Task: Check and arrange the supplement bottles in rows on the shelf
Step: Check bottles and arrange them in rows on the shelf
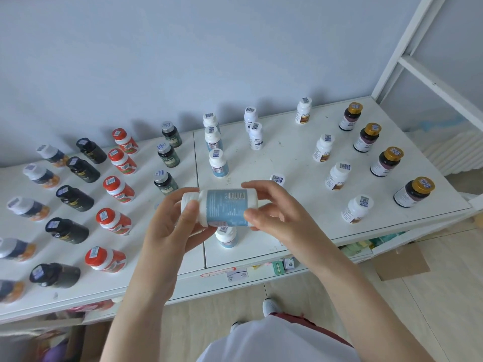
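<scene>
Supplement bottles stand upright in rows on the white shelf, each with a barcode sticker on its cap. We hold one white bottle with a pale blue label turned sideways in the air above the shelf's front half, cap pointing left, barcode facing up. Our left hand grips the cap end, thumb on the front and fingers curled over the top. Our right hand pinches the base end between thumb and curled fingers. Partly hidden under the held bottle, a matching blue-label bottle stands near the shelf's front edge, and three more blue-label bottles line up behind it towards the wall. To the left run rows of dark green bottles, red-capped bottles, black bottles and, furthest left, white-capped bottles with orange bases. To the right stand brown-label white bottles and gold-capped bottles. Two small white bottles stand close together near the wall, and one more white cap shows just behind our right hand.
</scene>
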